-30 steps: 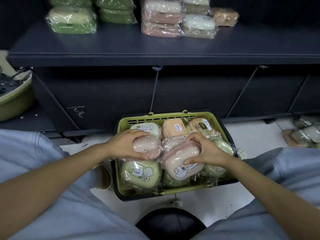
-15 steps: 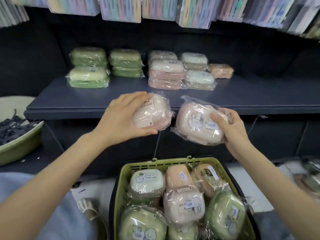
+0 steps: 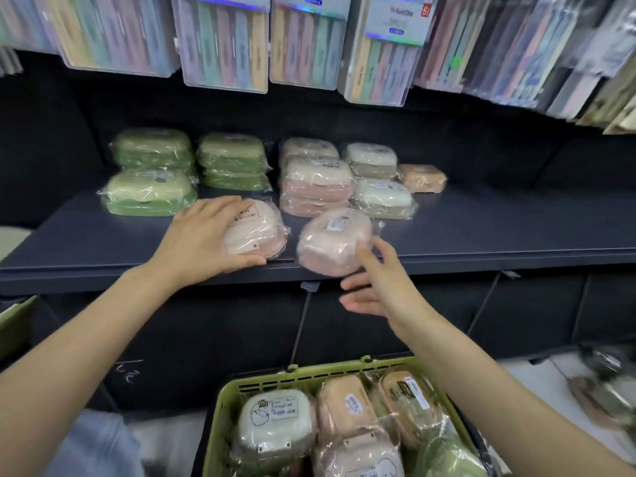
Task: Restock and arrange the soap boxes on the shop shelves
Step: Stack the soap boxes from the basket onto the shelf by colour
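Left hand (image 3: 206, 235) cupped over pink soap box (image 3: 256, 230) on shelf (image 3: 481, 242) | right hand (image 3: 375, 287) spread, empty, near second pink box (image 3: 334, 241) | likely light, rigid, slippery film: grip long sides

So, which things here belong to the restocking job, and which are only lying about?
Job: left hand on a pink soap box; second pink box; right hand; green basket; shelf.
Not: hanging packs; green basin.
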